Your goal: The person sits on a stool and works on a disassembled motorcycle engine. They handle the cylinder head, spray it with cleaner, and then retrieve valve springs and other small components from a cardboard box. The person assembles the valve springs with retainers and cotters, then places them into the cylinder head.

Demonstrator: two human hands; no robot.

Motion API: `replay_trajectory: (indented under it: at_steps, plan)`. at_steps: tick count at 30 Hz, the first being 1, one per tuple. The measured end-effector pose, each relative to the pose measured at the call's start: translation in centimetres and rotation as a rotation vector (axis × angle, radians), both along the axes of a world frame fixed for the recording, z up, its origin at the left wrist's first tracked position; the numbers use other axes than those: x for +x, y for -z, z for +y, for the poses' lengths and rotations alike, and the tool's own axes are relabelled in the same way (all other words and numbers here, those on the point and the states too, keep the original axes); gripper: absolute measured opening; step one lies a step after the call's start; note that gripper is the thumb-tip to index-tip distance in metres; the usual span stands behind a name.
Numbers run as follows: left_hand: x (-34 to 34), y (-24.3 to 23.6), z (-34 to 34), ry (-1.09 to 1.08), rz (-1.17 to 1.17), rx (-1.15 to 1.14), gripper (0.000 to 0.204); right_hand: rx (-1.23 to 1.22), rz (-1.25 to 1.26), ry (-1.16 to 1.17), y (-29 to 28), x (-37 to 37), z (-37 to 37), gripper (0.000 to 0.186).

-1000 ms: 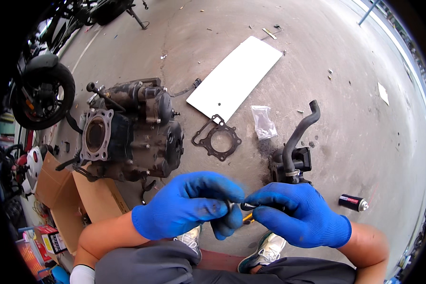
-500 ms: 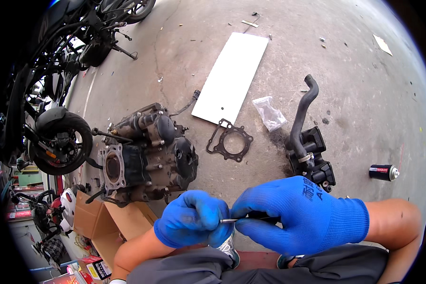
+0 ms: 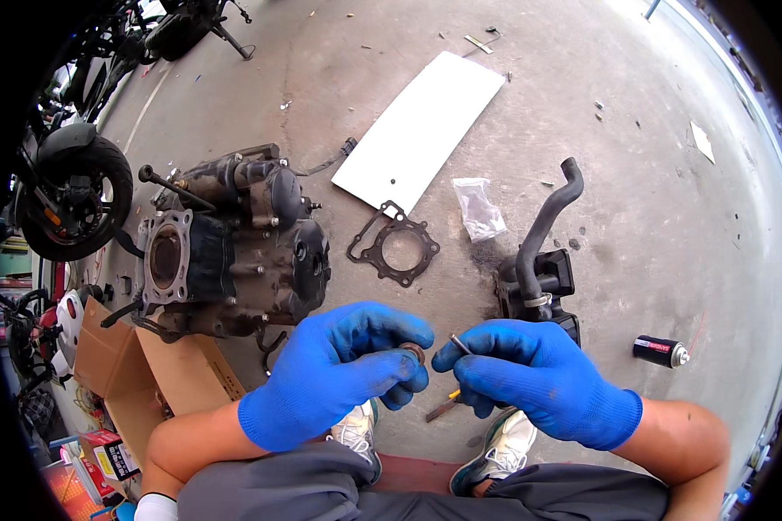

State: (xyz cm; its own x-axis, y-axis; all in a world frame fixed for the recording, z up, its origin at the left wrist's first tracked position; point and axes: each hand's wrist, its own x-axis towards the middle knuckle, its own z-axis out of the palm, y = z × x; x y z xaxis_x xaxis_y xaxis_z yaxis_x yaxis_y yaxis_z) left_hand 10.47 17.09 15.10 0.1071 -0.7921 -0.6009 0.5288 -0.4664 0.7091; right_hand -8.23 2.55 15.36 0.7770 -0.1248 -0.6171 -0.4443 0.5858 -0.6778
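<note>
Both hands wear blue work gloves and are raised over my lap, a small gap between their fingertips. My left hand [image 3: 321, 369] pinches a small brownish round metal piece [image 3: 414, 351] between thumb and fingers; its exact kind is unclear. Between the thumb and forefinger of my right hand [image 3: 539, 378] is a thin metal rod [image 3: 460, 344], its tip pointing up toward the left hand. Beyond the hands, a flat metal gasket [image 3: 377, 254] lies on the concrete, one corner against a white board [image 3: 426, 130].
A dirty engine block [image 3: 256, 234] stands at left, above an open cardboard box [image 3: 117, 356]. On the right are a black part [image 3: 553, 271] with a curved hose [image 3: 543, 226] and a spray can [image 3: 656, 350] on its side. A clear plastic bag [image 3: 478, 210] lies between. A motorcycle wheel [image 3: 76, 193] is far left.
My hands have moved apart. The rod, earlier spanning both hands, is now in the right one alone, and the round piece shows in the left. The whole view has shifted somewhat.
</note>
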Motion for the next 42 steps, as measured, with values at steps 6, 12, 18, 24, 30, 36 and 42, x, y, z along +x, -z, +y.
replay_trajectory:
  at_steps: [6, 12, 18, 24, 30, 36, 42]
  plan:
    - [0.2, 0.0, -0.1, 0.047, 0.041, 0.030, 0.025, 0.031, -0.022, -0.051, 0.4, 0.4, 0.5, 0.029]
    - [0.5, 0.2, 0.0, 0.067, 0.095, 0.072, 0.028, 0.044, 0.022, -0.070, 0.5, 0.8, 0.5, 0.028]
    - [0.5, 0.2, -0.1, 0.099, 0.071, 0.076, 0.032, 0.034, 0.041, -0.055, 1.1, 1.1, 0.6, 0.027]
    - [0.2, 0.1, -0.3, 0.134, 0.066, 0.065, 0.038, 0.008, 0.039, -0.036, 1.3, 1.0, 0.6, 0.028]
    - [0.1, 0.1, -0.2, 0.139, 0.076, 0.042, 0.041, 0.036, 0.090, -0.041, 1.1, 1.3, 0.3, 0.029]
    - [-0.1, 0.3, 0.1, 0.148, 0.033, -0.016, 0.039, 0.065, 0.100, -0.026, 1.1, 1.3, 0.3, 0.028]
    - [-0.4, 0.4, 0.2, 0.157, -0.010, -0.057, 0.037, 0.077, 0.095, -0.027, 1.1, 1.1, 0.4, 0.028]
